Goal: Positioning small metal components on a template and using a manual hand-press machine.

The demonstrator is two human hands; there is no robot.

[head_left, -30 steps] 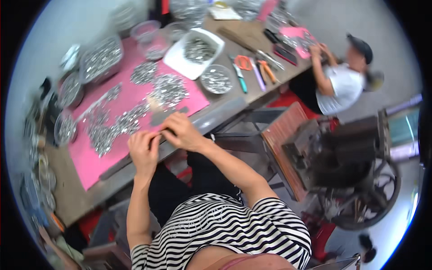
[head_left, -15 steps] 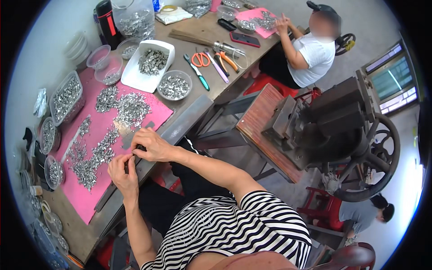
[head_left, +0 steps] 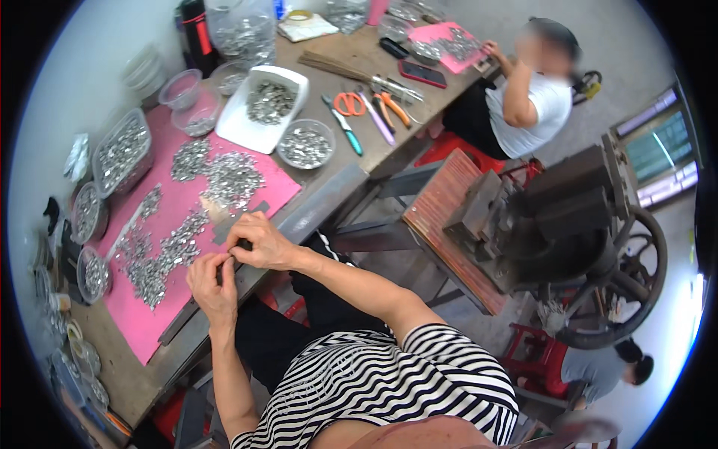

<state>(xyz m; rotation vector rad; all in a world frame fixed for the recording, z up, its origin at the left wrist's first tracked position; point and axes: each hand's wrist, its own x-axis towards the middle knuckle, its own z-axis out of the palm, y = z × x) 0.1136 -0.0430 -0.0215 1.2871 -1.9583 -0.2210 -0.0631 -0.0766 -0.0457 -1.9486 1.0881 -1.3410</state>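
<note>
My left hand (head_left: 212,283) and my right hand (head_left: 259,244) meet over the near edge of the bench, fingertips almost touching. Both are closed in a pinch; whatever sits between the fingers is too small or hidden to make out. Just beyond them, a pink sheet (head_left: 153,327) covers part of the bench. Loose piles of small silvery metal pieces (head_left: 233,179) lie on it, with more pieces (head_left: 158,263) spread nearer my left hand. A flat grey strip (head_left: 179,322) runs along the sheet's near edge, beside my left hand.
Around the sheet stand a white tray (head_left: 227,132), a round tub (head_left: 329,143) and a rectangular tub (head_left: 144,153) of metal pieces. Orange-handled scissors (head_left: 348,104), pliers (head_left: 395,110) and a phone (head_left: 421,73) lie farther right. A heavy press (head_left: 550,224) stands right; a co-worker (head_left: 550,105) sits at the far end.
The whole view has shifted slightly. My hands stay together at the bench edge in nearly the same pinch. The far co-worker has raised one arm toward the head.
</note>
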